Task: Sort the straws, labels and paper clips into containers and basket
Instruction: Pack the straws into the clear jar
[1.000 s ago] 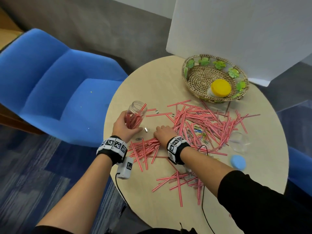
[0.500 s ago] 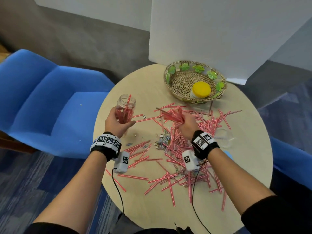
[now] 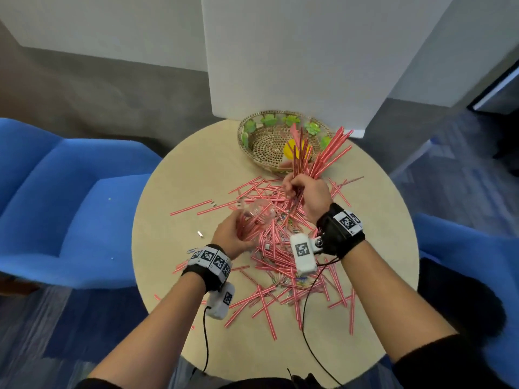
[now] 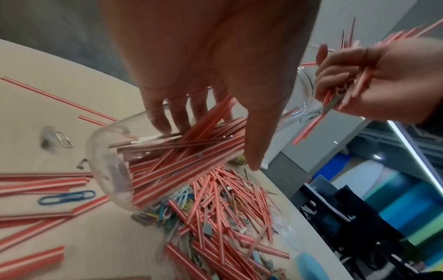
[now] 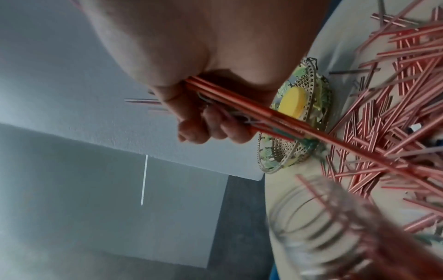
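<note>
My left hand grips a clear jar partly filled with red-and-white straws and holds it tilted toward the right hand, just above the table. In the left wrist view its fingers wrap the jar. My right hand grips a bunch of straws that fans up and away over the basket, its lower ends near the jar's mouth. A paper clip hangs in that bunch. Loose straws cover the table's middle, with coloured paper clips among them.
A woven basket with a yellow-lidded jar stands at the round table's far edge, in front of a white board. Small labels lie left of the pile. A blue lid lies by the table's edge. Blue chairs flank the table.
My right hand has lifted a bunch of straws off the pile and turned it upright. My left hand has brought the jar from the table's left side to the middle and tilted it.
</note>
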`<state>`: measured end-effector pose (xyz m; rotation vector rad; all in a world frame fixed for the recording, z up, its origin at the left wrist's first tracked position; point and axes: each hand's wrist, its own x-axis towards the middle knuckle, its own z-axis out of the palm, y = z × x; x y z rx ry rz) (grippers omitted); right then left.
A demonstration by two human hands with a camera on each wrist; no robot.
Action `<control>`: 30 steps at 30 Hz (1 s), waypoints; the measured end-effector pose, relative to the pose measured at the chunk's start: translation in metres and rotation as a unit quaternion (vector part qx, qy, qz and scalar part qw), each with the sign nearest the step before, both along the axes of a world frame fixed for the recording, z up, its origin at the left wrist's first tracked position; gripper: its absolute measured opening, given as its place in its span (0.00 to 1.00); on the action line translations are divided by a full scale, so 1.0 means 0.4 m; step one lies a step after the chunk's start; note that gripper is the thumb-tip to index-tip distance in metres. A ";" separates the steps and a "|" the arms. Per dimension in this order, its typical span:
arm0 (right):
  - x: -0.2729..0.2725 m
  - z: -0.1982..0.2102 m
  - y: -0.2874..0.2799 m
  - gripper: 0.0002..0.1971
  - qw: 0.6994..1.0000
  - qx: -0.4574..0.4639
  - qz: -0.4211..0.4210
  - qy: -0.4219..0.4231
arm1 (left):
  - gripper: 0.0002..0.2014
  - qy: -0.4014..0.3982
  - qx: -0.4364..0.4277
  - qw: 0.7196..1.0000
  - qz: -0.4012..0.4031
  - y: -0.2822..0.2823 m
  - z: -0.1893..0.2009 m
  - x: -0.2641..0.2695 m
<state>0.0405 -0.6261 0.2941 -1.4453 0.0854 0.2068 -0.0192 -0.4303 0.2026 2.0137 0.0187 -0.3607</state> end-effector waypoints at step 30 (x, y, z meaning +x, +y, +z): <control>-0.084 -0.004 -0.016 0.26 0.993 0.062 -0.095 0.038 | 0.33 0.025 0.059 0.998 -0.006 -0.022 -0.018 -0.073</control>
